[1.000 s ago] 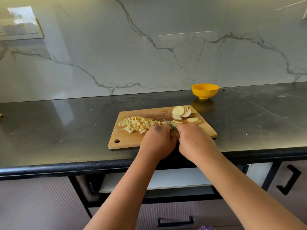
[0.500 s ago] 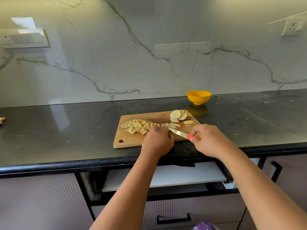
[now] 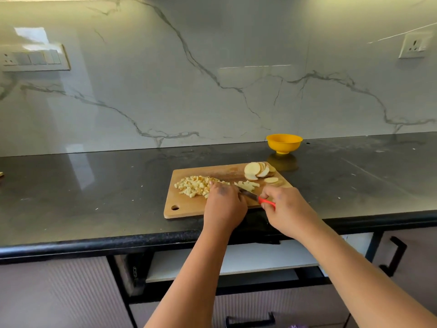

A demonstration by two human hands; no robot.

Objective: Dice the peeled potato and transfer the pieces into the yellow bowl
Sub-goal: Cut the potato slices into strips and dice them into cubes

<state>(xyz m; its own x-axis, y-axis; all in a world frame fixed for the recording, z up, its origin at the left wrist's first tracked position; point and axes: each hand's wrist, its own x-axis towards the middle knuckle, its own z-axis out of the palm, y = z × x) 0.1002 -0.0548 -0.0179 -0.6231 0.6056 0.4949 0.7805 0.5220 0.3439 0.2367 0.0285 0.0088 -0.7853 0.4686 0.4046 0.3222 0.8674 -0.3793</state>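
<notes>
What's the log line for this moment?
phase: dicing | right hand: holds knife | left hand: on cutting board | yellow bowl: empty

Place: home kitchen
Worktop: dark stone counter [image 3: 94, 185]
Wall: white marble backsplash [image 3: 212, 79] with switch panel [image 3: 35, 58] and socket [image 3: 413, 45]
Below: cabinets with black handles [image 3: 393, 256]
Food prep: wooden chopping board [image 3: 189, 207]
</notes>
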